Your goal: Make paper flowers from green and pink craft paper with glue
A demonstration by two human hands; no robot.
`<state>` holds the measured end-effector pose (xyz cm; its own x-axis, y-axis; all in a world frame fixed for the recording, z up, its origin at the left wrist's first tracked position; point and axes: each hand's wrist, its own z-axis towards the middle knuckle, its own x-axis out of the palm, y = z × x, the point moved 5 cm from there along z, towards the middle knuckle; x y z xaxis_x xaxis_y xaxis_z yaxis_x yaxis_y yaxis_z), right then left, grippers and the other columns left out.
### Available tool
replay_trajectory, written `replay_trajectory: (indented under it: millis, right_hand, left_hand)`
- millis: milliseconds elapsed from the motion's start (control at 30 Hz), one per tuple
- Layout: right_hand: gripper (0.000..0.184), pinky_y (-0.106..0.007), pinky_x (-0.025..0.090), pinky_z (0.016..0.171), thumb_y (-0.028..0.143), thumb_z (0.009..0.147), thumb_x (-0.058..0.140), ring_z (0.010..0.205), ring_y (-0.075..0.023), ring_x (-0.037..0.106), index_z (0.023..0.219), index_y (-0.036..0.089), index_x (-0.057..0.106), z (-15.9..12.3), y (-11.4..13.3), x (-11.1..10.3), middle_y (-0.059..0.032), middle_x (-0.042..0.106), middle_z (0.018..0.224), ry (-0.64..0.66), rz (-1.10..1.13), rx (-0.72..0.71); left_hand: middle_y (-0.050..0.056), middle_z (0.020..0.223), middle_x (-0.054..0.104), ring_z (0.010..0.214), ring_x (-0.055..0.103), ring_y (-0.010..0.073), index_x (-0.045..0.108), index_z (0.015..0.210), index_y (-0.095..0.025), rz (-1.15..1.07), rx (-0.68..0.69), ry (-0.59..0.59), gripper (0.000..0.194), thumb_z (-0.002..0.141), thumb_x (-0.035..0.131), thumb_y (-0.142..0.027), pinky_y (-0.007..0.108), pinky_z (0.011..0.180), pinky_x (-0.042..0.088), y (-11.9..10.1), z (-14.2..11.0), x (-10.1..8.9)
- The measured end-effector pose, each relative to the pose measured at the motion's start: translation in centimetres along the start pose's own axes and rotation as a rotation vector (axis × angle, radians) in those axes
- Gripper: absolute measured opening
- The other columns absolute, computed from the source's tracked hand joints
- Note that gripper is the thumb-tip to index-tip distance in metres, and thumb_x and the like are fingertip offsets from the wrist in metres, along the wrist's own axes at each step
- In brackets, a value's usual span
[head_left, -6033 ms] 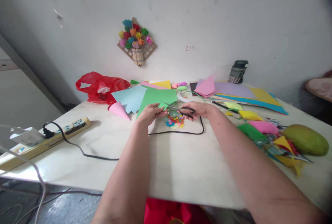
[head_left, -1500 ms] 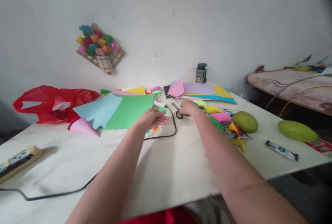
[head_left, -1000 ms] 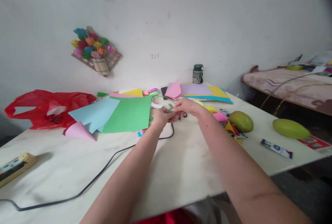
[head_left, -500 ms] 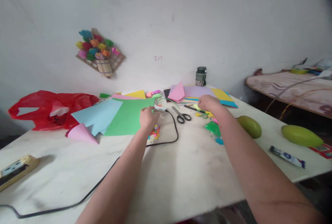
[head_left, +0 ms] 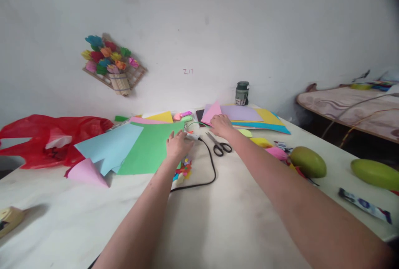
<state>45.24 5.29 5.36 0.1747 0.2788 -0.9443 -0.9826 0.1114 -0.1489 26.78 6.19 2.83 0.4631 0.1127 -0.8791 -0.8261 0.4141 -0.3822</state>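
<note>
My left hand (head_left: 178, 143) is over the right edge of a green paper sheet (head_left: 145, 148), fingers apart, beside a white device (head_left: 193, 136) with a black cord (head_left: 213, 165). I cannot make out anything held in it. My right hand (head_left: 222, 126) reaches to the lower edge of a folded pink paper (head_left: 212, 112), its fingers loosely bent and apart. A thin green strand (head_left: 198, 123) runs close to those fingertips. Just below the right hand lie scissors (head_left: 221, 148) with black handles. Small colourful scraps (head_left: 184, 170) lie below my left hand.
Left are light blue paper (head_left: 109, 144), a pink paper cone (head_left: 87, 172) and a red plastic bag (head_left: 84, 125). Right are purple paper (head_left: 243, 113), two green fruits (head_left: 308, 162) and a tube (head_left: 364, 205). A dark bottle (head_left: 242, 94) stands by the wall.
My right hand has moved left from the coloured pieces on the right to the folded pink paper. My left hand stays near the white device. The view has shifted slightly.
</note>
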Motion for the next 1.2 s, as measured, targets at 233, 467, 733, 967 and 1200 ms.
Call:
replay_trajectory:
  millis: [233, 467, 733, 967, 1200]
  right_hand:
    - [0.034, -0.036, 0.030, 0.084, 0.030, 0.079, 0.044, 0.101, -0.0279, 0.043, 0.099, 0.010, 0.064, 2.3, 0.5, 1.4, -0.0180, 0.054, 0.108, -0.024, -0.063, -0.033]
    - [0.031, -0.038, 0.029, 0.080, 0.019, 0.075, 0.044, 0.099, -0.0283, 0.042, 0.094, 0.010, 0.066, 3.0, 1.5, 2.2, -0.0182, 0.055, 0.107, -0.009, -0.137, -0.079]
    - [0.032, -0.038, 0.028, 0.079, 0.016, 0.075, 0.041, 0.096, -0.0275, 0.046, 0.095, 0.007, 0.065, 4.2, 0.6, 3.7, -0.0193, 0.059, 0.100, 0.006, -0.035, 0.043]
    - [0.031, -0.038, 0.029, 0.079, 0.015, 0.077, 0.039, 0.096, -0.0272, 0.047, 0.093, 0.008, 0.064, 4.9, -0.4, 4.3, -0.0183, 0.060, 0.099, 0.012, 0.004, 0.130]
    - [0.032, -0.041, 0.028, 0.081, 0.022, 0.083, 0.037, 0.098, -0.0282, 0.046, 0.095, 0.010, 0.064, 5.2, -2.6, 3.7, -0.0169, 0.060, 0.102, -0.010, -0.047, 0.173]
  left_hand:
    - [0.007, 0.132, 0.044, 0.128, 0.022, 0.0319, 0.059, 0.106, -0.021, -0.020, 0.026, -0.010, 0.042, 0.068, 0.058, -0.038, 0.045, 0.099, 0.022, -0.7, 1.0, -0.1]
    - [0.008, 0.129, 0.046, 0.128, 0.022, 0.0313, 0.062, 0.102, -0.021, -0.012, 0.042, -0.011, 0.038, 0.069, 0.057, -0.039, 0.044, 0.099, 0.022, -0.8, 1.4, 0.4]
    - [0.010, 0.129, 0.046, 0.128, 0.021, 0.0325, 0.063, 0.100, -0.019, -0.002, 0.035, 0.013, 0.037, 0.070, 0.056, -0.040, 0.045, 0.099, 0.022, -0.4, 1.2, 0.7]
    - [0.005, 0.129, 0.048, 0.128, 0.023, 0.0295, 0.063, 0.101, -0.023, 0.025, 0.008, 0.021, 0.037, 0.071, 0.055, -0.042, 0.043, 0.100, 0.024, -0.5, 1.3, 0.0]
    - [0.004, 0.129, 0.047, 0.129, 0.022, 0.0284, 0.063, 0.103, -0.022, 0.011, -0.031, 0.052, 0.039, 0.071, 0.053, -0.042, 0.041, 0.101, 0.024, -0.4, 1.3, -0.6]
